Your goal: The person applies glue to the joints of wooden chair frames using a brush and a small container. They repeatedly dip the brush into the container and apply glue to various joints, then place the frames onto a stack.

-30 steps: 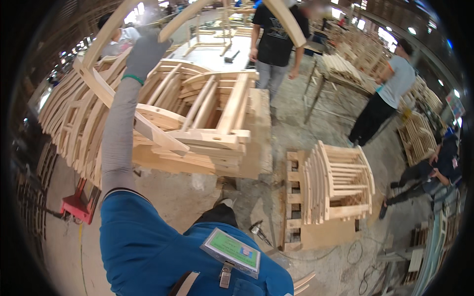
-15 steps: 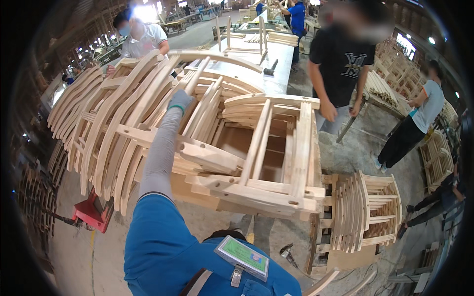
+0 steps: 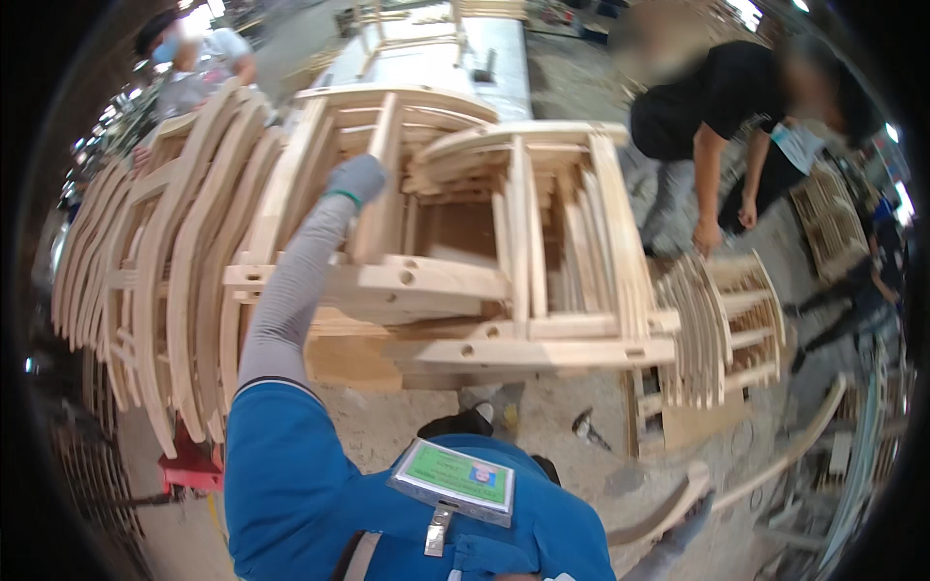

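Note:
My left hand [image 3: 356, 181], in a grey glove with a green cuff, is closed round a slat of a pale wooden chair frame [image 3: 417, 279] on the stack in front of me. This frame lies on its side over other frames, its curved rail with drilled holes toward me. Low at the right, my right hand [image 3: 690, 523], also gloved, is partly hidden behind a curved wooden piece [image 3: 668, 511]. Its fingers seem wrapped round that piece. A second curved wooden part [image 3: 796, 455] extends beside it, perhaps of the same frame.
More frames [image 3: 184, 261] stand in a row at left, near a masked person [image 3: 194, 82]. A person in black [image 3: 717, 107] bends over a smaller stack [image 3: 727, 329] at right. A power tool [image 3: 589, 428] lies on the floor; a red pallet jack [image 3: 189, 470] stands lower left.
The view has tipped down and shifted. My left hand keeps its hold as the frame beneath it shifts. The curved wooden parts have risen at lower right with my right hand. The person in black has bent down.

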{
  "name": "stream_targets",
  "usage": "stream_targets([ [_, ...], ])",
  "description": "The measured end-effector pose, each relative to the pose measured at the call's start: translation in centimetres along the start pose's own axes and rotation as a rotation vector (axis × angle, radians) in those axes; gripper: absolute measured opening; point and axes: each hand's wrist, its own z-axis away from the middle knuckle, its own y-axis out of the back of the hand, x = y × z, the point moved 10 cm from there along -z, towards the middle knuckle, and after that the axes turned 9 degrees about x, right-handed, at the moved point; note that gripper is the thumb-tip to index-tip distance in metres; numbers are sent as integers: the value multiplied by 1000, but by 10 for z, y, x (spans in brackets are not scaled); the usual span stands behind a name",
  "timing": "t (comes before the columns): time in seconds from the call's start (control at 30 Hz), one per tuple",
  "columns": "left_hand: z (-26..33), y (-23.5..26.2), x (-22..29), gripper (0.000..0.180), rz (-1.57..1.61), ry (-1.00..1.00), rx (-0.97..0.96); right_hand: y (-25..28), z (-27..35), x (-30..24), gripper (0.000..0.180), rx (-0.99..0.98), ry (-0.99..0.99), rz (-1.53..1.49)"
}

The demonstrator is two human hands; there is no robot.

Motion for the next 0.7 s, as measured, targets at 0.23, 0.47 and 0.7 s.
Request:
stream_targets([
  [0.23,94,57,70,65,88,-313,312,17,40,-48,36,30,208,11],
  [0.47,265,105,135,61,416,-602,245,15,108,-110,30,10,535,206],
  [0.7,336,136,108,56,409,-551,226,-61,168,-150,33,-397,753,399],
])
